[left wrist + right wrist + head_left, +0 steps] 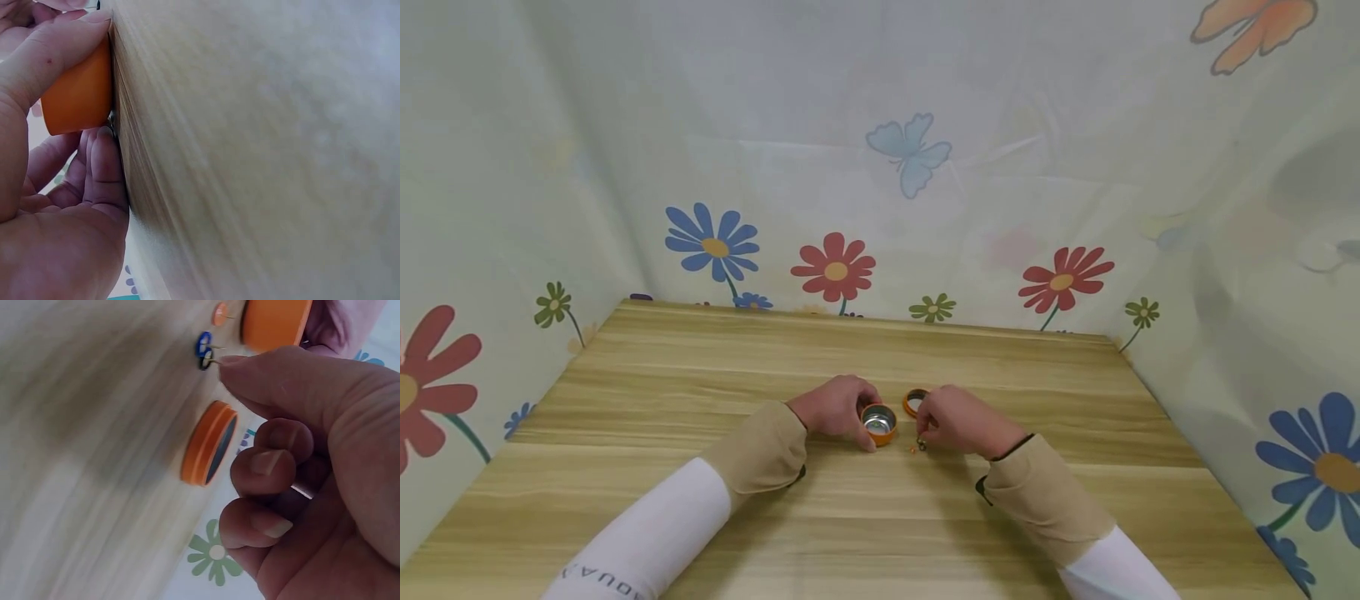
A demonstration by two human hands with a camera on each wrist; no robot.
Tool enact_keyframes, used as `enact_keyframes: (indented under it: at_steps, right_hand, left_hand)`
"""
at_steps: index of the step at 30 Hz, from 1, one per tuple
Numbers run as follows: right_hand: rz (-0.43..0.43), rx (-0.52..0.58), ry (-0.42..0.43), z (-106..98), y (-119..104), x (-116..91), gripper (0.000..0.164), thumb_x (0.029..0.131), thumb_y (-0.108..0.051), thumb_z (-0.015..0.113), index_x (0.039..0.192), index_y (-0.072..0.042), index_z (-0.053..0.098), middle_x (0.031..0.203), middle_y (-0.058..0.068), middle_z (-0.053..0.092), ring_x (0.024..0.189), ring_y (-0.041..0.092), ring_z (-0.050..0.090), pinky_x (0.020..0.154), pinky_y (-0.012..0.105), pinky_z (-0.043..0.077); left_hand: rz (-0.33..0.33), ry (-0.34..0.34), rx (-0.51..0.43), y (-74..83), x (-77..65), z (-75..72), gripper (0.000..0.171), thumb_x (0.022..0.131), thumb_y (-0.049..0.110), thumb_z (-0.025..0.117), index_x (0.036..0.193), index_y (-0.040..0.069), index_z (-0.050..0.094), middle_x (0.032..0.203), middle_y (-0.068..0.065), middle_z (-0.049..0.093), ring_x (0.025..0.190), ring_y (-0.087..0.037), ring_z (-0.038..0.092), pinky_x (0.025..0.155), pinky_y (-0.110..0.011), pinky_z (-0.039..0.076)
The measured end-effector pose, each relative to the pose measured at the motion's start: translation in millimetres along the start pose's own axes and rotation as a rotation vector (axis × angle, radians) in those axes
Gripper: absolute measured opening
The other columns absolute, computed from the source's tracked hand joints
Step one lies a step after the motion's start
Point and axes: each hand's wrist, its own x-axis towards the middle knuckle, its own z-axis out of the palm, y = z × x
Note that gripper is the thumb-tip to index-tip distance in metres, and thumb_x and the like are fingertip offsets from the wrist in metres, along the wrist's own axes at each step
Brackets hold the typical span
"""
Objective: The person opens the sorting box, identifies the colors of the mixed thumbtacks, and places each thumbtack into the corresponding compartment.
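Note:
My left hand grips a small round orange tin on the wooden table, thumb on the near side and fingers round the far side. The tin is open at the top, with a shiny metal inside. To its right, my right hand pinches the thin pin of a black thumbtack between thumb and forefinger, the other fingers curled. A blue thumbtack sits right beside the black one, and an orange thumbtack lies nearer the tin.
An orange lid with a dark inside lies on the table just beyond my right hand. Behind the table's far edge hangs a pale cloth printed with flowers and butterflies, and it also runs along both sides.

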Motion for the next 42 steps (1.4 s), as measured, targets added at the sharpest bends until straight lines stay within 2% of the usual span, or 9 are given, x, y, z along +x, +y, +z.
enact_keyframes:
  at_steps: [13, 17, 20, 27, 34, 40, 42]
  right_hand:
    - [-0.017, 0.000, 0.012, 9.0, 4.0, 0.0, 0.015, 0.078, -0.007, 0.071, 0.069, -0.017, 0.065, 0.064, -0.012, 0.053, 0.058, 0.004, 0.048, 0.056, 0.024, 0.043]
    - [-0.052, 0.002, 0.059, 12.0, 6.8, 1.3, 0.016, 0.079, -0.008, 0.069, 0.069, -0.019, 0.063, 0.063, -0.013, 0.050, 0.057, 0.003, 0.045, 0.055, 0.023, 0.041]
    - [-0.072, 0.044, 0.106, 14.4, 9.8, 2.0, 0.017, 0.081, -0.007, 0.065, 0.069, -0.019, 0.061, 0.062, -0.011, 0.048, 0.055, 0.003, 0.041, 0.052, 0.023, 0.039]
    - [-0.029, 0.183, 0.152, 11.8, 9.7, 3.5, 0.011, 0.087, -0.011, 0.064, 0.078, -0.018, 0.064, 0.063, -0.010, 0.048, 0.056, 0.004, 0.042, 0.053, 0.024, 0.039]
    - [0.031, 0.390, 0.187, 11.6, 8.2, 2.5, 0.005, 0.092, -0.017, 0.063, 0.087, -0.019, 0.063, 0.066, -0.008, 0.049, 0.057, 0.007, 0.044, 0.052, 0.024, 0.040]
    - [0.045, 0.641, 0.189, 15.1, 8.8, 1.8, 0.011, 0.096, -0.020, 0.058, 0.093, -0.010, 0.063, 0.071, -0.002, 0.051, 0.061, 0.011, 0.043, 0.054, 0.024, 0.038]
    - [0.040, 0.756, 0.178, 14.5, 7.3, 1.6, 0.012, 0.098, -0.016, 0.054, 0.094, -0.006, 0.061, 0.070, 0.004, 0.049, 0.061, 0.016, 0.042, 0.055, 0.027, 0.038]
  left_hand:
    - [-0.008, -0.004, 0.016, -1.8, 0.9, 0.4, 0.044, 0.059, 0.018, 0.090, 0.094, 0.010, 0.065, 0.084, 0.001, 0.063, 0.072, -0.008, 0.056, 0.065, -0.023, 0.047]
    - [-0.013, 0.001, 0.018, -5.5, 1.9, 2.5, 0.043, 0.059, 0.019, 0.090, 0.093, 0.013, 0.065, 0.083, 0.004, 0.062, 0.072, -0.007, 0.056, 0.065, -0.023, 0.047]
    - [-0.009, 0.003, 0.016, -8.3, 2.9, 4.6, 0.042, 0.059, 0.019, 0.090, 0.092, 0.014, 0.065, 0.082, 0.005, 0.062, 0.071, -0.007, 0.056, 0.065, -0.023, 0.047]
    - [-0.004, 0.008, 0.030, -10.2, 4.7, 4.9, 0.043, 0.058, 0.020, 0.090, 0.092, 0.015, 0.064, 0.083, 0.006, 0.061, 0.071, -0.006, 0.056, 0.065, -0.023, 0.047]
    - [-0.002, 0.007, 0.031, -9.0, 4.0, 3.9, 0.042, 0.059, 0.021, 0.089, 0.092, 0.014, 0.064, 0.083, 0.005, 0.061, 0.071, -0.007, 0.055, 0.064, -0.024, 0.047]
    - [-0.016, -0.004, 0.026, -7.0, 3.2, 3.4, 0.043, 0.061, 0.021, 0.089, 0.095, 0.012, 0.064, 0.084, 0.004, 0.061, 0.072, -0.007, 0.055, 0.065, -0.024, 0.047]
    - [-0.017, -0.005, 0.028, -6.5, 3.3, 3.3, 0.043, 0.061, 0.021, 0.089, 0.095, 0.013, 0.063, 0.084, 0.004, 0.061, 0.072, -0.007, 0.055, 0.066, -0.024, 0.047]
